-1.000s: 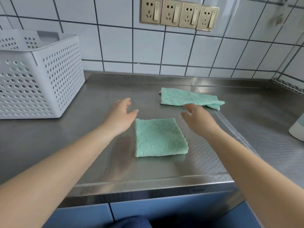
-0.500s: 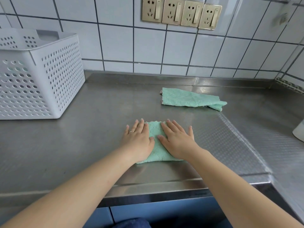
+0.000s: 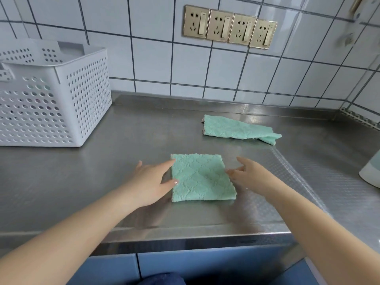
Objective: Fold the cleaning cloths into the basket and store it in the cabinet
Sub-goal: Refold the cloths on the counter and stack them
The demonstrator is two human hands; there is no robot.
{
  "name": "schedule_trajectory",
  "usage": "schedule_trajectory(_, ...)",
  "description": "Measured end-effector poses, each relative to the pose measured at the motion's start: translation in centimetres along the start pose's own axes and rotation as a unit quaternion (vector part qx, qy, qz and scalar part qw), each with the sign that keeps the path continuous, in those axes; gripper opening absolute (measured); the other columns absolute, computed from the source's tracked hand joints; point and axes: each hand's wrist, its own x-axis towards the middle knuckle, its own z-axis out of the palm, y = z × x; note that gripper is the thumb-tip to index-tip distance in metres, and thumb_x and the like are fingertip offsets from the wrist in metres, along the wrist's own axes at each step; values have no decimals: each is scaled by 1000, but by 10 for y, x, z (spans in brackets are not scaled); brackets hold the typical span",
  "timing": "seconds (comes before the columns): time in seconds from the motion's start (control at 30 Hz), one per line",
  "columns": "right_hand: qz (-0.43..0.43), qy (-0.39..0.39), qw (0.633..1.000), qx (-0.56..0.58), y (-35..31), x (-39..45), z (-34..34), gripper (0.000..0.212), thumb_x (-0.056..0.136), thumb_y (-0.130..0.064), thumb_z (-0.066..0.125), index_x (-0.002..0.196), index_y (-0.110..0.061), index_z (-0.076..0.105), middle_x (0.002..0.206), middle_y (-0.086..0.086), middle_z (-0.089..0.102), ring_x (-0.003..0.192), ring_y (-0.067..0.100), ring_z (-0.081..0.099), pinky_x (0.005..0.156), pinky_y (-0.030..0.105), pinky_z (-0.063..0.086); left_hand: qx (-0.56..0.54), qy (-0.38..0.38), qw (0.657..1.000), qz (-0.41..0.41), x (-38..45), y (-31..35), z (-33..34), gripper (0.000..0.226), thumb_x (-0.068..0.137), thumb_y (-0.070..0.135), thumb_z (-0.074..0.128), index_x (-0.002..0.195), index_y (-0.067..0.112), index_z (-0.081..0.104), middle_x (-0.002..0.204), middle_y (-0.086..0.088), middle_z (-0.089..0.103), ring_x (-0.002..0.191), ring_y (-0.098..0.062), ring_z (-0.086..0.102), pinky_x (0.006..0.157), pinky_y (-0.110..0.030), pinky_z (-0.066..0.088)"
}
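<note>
A green cleaning cloth folded into a neat square (image 3: 202,177) lies flat on the steel counter in front of me. My left hand (image 3: 151,182) rests at its left edge, fingers spread and touching the border. My right hand (image 3: 249,174) is at its right edge, fingers apart and slightly lifted. Neither hand holds anything. A second green cloth (image 3: 238,130), loosely bunched, lies further back to the right. The white perforated basket (image 3: 61,103) stands at the far left; faint colours show through its holes.
The steel counter (image 3: 123,161) has a raised back lip under a tiled wall with several sockets (image 3: 229,26). A pale container (image 3: 371,171) sits at the right edge. Blue cabinet fronts (image 3: 185,268) run below the counter's front edge.
Both hands were pressing flat on top of the folded cloth half a second ago; they have now slid apart to its left and right edges, uncovering it.
</note>
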Motion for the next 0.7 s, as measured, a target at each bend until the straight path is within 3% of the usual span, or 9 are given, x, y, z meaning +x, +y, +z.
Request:
schedule_trajectory(0.07, 20, -33, 996, 76, -4, -5, 2, 72, 87, -38, 62, 147, -17, 27, 107, -2, 63, 96, 16, 61, 80, 29, 54, -76, -20, 997, 2, -4, 9, -1, 58, 96, 40, 45, 148, 26, 24, 149, -2, 37, 141, -19, 26, 117, -40, 6)
schedule_trajectory(0.13, 33, -54, 986, 153, -10, -12, 4, 63, 89, -25, 64, 143, -19, 34, 99, -6, 62, 90, 15, 63, 63, 21, 54, -150, -20, 988, 0, -5, 15, -1, 54, 96, 34, 48, 146, 21, 31, 147, -8, 39, 137, -23, 33, 113, -34, 19)
schedule_trajectory(0.2, 47, -66, 969, 233, -17, -18, 7, 52, 89, -12, 62, 137, -19, 42, 90, -5, 63, 68, 8, 64, 49, 18, 50, -229, -11, 973, -8, -5, 16, 2, 51, 95, 27, 51, 143, 17, 37, 145, -6, 42, 134, -21, 37, 106, -24, 27)
schedule_trajectory(0.3, 79, -84, 928, 356, -23, -22, 16, 42, 89, 1, 58, 128, -14, 51, 78, 2, 60, 42, 3, 58, 49, 23, 50, -333, 20, 942, -36, 1, 10, 5, 50, 93, 18, 55, 141, 15, 40, 147, 0, 40, 135, -14, 36, 108, -23, 26)
schedule_trajectory(0.47, 73, -116, 894, 426, -43, -28, 32, 33, 91, 8, 51, 121, -6, 53, 48, -4, 58, 34, 4, 51, 50, 25, 49, -525, 44, 844, -101, 3, -9, -1, 52, 89, 0, 57, 138, 8, 43, 146, -5, 41, 134, -15, 40, 114, -33, 27)
schedule_trajectory(0.6, 48, -135, 886, 441, -68, -24, 52, 31, 90, 6, 52, 119, -6, 55, 80, 6, 63, 44, 7, 59, 66, 34, 55, -621, 70, 767, -146, -7, -32, -14, 55, 87, -12, 53, 138, 6, 44, 145, -8, 41, 130, -14, 42, 111, -30, 28)
schedule_trajectory(0.7, 20, -160, 883, 440, -97, -19, 80, 28, 89, 6, 54, 113, -8, 57, 89, 7, 60, 52, 8, 63, 79, 39, 56, -645, 93, 740, -165, -24, -65, -32, 54, 88, -15, 48, 138, 6, 44, 140, -5, 45, 111, -16, 53, 87, -26, 46)
